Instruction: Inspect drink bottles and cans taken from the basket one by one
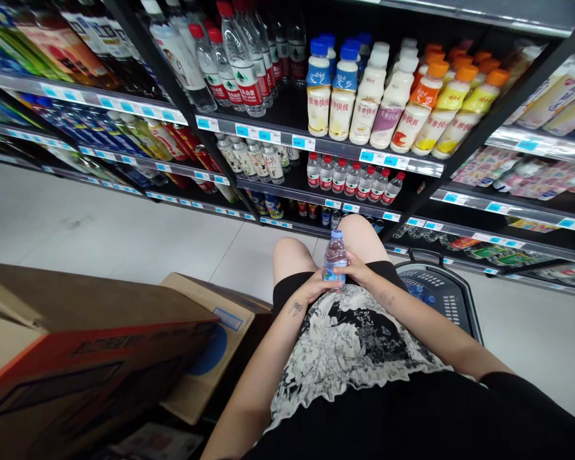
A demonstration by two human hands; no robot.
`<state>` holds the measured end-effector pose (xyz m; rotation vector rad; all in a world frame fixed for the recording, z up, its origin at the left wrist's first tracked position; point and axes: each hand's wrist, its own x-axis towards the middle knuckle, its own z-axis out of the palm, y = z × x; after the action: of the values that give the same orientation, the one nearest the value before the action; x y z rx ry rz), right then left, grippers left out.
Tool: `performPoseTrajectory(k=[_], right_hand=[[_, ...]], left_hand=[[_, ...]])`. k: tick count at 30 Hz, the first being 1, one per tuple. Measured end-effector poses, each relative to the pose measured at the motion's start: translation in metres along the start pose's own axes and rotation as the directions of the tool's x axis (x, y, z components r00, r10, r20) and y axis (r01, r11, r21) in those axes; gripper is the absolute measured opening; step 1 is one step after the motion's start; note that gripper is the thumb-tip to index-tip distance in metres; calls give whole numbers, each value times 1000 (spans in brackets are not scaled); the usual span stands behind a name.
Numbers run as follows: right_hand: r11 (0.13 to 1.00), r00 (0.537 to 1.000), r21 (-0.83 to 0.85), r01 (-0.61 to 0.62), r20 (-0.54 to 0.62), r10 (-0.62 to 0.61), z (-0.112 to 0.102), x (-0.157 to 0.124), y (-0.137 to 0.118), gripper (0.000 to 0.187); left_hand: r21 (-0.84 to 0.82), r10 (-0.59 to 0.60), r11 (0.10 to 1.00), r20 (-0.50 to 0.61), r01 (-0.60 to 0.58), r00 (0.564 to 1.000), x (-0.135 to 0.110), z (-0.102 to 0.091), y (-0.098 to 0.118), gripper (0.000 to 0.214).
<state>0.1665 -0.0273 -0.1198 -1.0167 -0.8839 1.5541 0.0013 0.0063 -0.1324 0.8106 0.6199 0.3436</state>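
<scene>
A small clear water bottle with a pale blue cap stands upright in front of my lap. My left hand has its fingers around the lower left side of the bottle, near its blue label. On the other side, my right hand wraps the bottle's middle. Both hands are closed on it, and the cap sticks up above them. To the right of my legs, a dark shopping basket on the floor has clear bottles in it.
Ahead is a drinks shelf with red-capped water bottles, milk drinks and a lower row of small bottles. Large cardboard boxes stand close on my left. Pale tiled floor lies between boxes and shelves.
</scene>
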Motion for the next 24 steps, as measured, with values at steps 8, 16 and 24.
performPoseTrajectory(k=[8, 16, 24], right_hand=[[1000, 1000, 29, -7, -16, 8, -2, 2, 3, 47], [978, 992, 203, -44, -106, 67, -1, 6, 4, 44], [876, 962, 433, -212, -67, 266, -3, 12, 11, 38]], left_hand=[[-16, -10, 1000, 10, 10, 1000, 1, -1, -1, 64], [-93, 58, 995, 123, -47, 991, -4, 0, -2, 75], [-281, 106, 956, 47, -89, 993, -6, -10, -12, 44]])
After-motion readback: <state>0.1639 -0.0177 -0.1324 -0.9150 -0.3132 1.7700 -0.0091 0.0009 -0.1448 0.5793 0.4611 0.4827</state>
